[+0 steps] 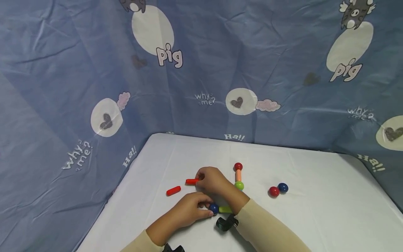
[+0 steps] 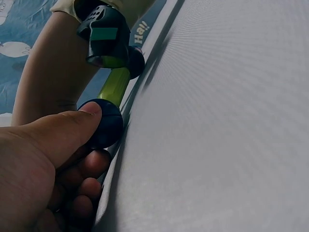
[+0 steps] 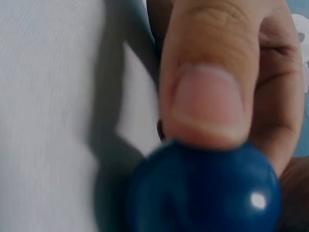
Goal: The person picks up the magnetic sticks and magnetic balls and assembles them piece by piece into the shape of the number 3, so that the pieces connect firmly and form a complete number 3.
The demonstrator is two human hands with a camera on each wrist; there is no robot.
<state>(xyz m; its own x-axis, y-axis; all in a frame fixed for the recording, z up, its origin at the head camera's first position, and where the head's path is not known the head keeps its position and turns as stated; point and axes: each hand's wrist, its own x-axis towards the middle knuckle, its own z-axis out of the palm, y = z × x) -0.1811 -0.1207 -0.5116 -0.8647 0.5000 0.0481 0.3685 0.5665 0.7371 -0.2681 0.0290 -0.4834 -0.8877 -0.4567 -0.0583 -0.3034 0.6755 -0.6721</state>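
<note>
In the head view my left hand (image 1: 189,210) pinches a blue ball (image 1: 214,209) between thumb and fingers. A lime-green stick (image 1: 225,209) joins the ball on its right. The left wrist view shows this blue ball (image 2: 108,126), the green stick (image 2: 115,87) and a second dark blue ball (image 2: 136,63) at the far end. Crossing above, my right hand (image 1: 212,179) holds the end of a red stick (image 1: 191,181) in its fingertips. A glossy blue ball (image 3: 205,191) with a thumb against it fills the lower right wrist view; the red stick is hidden there.
Another red stick (image 1: 173,190) lies on the white table (image 1: 151,224) to the left. Behind the right forearm, an orange stick (image 1: 238,175) links a red ball (image 1: 238,166) and a green ball (image 1: 239,185). Further right sit a red ball (image 1: 274,191) and a blue ball (image 1: 283,188).
</note>
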